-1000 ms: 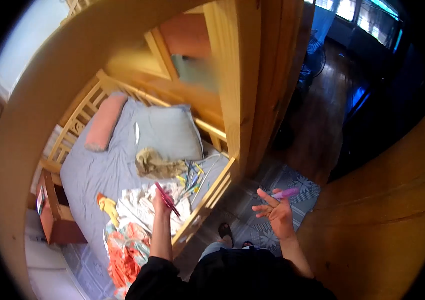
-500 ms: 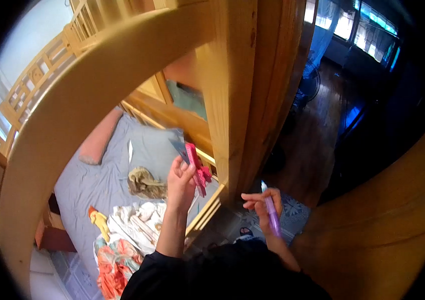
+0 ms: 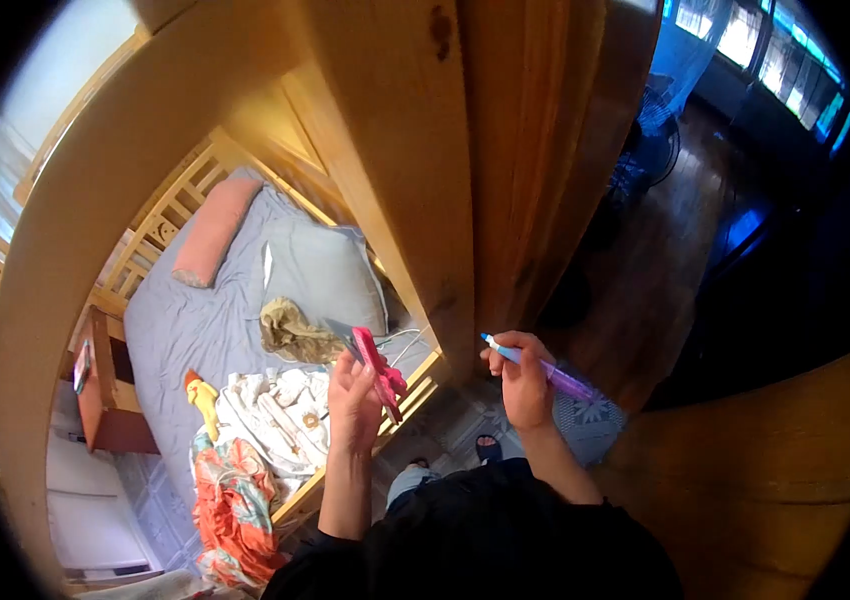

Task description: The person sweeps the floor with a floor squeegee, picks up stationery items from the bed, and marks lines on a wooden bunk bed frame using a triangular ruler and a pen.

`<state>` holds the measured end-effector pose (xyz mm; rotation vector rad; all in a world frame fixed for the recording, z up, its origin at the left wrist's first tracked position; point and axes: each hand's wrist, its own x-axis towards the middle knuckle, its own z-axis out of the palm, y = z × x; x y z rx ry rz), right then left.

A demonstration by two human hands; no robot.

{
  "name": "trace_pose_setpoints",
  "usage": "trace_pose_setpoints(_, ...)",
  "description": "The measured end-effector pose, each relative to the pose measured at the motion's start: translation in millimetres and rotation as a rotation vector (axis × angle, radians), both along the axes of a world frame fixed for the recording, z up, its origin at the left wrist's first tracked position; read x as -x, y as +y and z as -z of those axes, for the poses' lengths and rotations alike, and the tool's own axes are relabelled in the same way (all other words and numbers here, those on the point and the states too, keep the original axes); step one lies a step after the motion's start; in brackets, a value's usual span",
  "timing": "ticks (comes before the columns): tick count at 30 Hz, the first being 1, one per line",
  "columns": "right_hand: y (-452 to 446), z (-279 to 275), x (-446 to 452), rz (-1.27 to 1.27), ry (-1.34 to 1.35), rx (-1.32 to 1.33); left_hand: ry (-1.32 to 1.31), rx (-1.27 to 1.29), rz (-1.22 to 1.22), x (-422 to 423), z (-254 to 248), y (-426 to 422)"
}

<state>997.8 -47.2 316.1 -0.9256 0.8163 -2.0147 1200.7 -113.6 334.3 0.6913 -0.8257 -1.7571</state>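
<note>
My left hand (image 3: 351,402) is closed around a bright pink flat object (image 3: 369,352) with a lumpy pink part on its right side. A thin grey piece sticks out past my fingers at its top; I cannot make out what kind of thing it is. To the right, my right hand (image 3: 527,390) grips a purple marker (image 3: 569,383) between thumb and fingers. The marker's blue-and-white end points left, toward the pink object, and its purple end points right. A gap separates the two hands.
A wooden post (image 3: 410,150) rises just ahead. On the left is a bed with a blue-grey sheet (image 3: 170,345), a grey pillow (image 3: 320,275), a pink bolster (image 3: 217,232), white cloth (image 3: 270,415) and orange fabric (image 3: 235,500). A fan (image 3: 653,145) stands at the right.
My right hand has turned the marker from nearly upright to pointing left and moved up slightly. My left hand has shifted a little lower with the pink object. The view has shifted too.
</note>
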Motion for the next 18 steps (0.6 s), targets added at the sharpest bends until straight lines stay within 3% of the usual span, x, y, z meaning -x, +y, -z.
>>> trace_pose_setpoints(4, -12.8, 3.5, -0.6, 0.030, -0.172, -0.013, -0.079, 0.007, 0.030, 1.3, -3.0, 8.2)
trace_pose_setpoints(10, -7.9, 36.0, -4.1, 0.281, -0.465, -0.160, -0.349, 0.119, 0.039, -11.7, -6.5, 12.1)
trace_pose_setpoints(18, 49.8, 74.9, -15.1, 0.494, -0.510, -0.280, -0.430, 0.033, 0.173, -34.5, 26.2, 12.3)
